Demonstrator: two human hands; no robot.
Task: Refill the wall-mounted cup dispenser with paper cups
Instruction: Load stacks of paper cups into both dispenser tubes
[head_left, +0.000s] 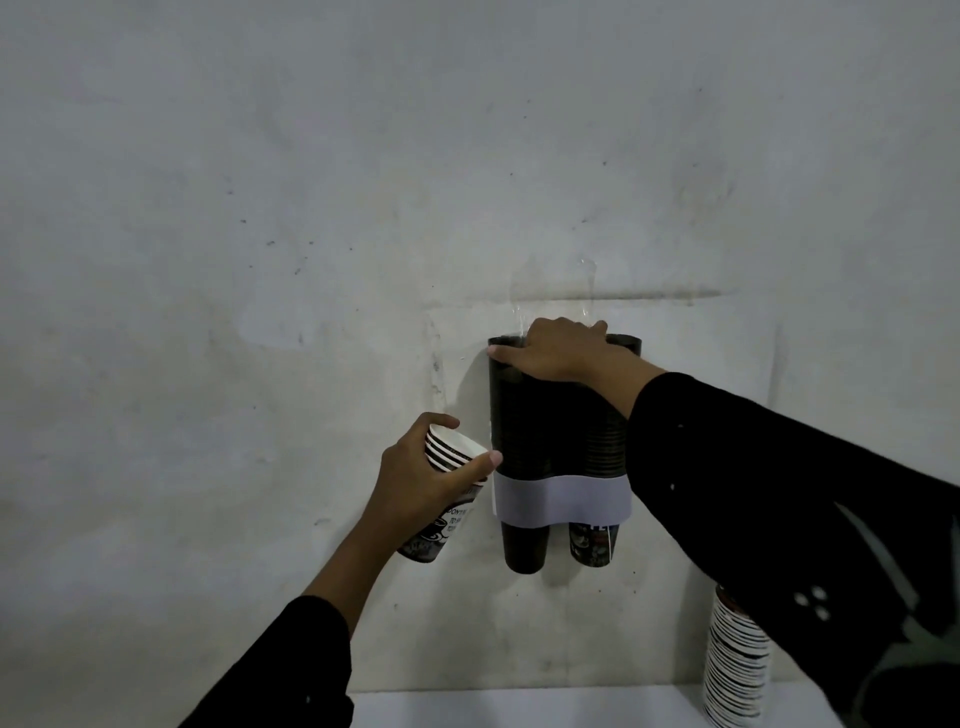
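Head camera, looking at a scuffed pale wall (311, 208). Cup dispenser (545, 415) fixed to it: two dark tubes side by side, white band (561, 501) across the lower part. Rims of stacked cups show faintly through the right tube. One dark cup bottom (524, 545) pokes out under the left tube, a printed one (592, 543) under the right.

Right hand (566, 353) lies flat over the dispenser's top edge, thumb stretched toward the left tube's rim, fingers draped over the back; whether anything is under the palm cannot be told. Black sleeve (779, 493) runs down to the right.

Left hand (426, 478) is wrapped around a short nested stack of paper cups (449, 452), white rims up and tilted toward the dispenser, thumb tip touching or just short of the left tube's side. Printed cup base shows below the wrist.

Tall stack of paper cups (735, 660) stands on a white surface (519, 709) at lower right, partly behind the right sleeve.
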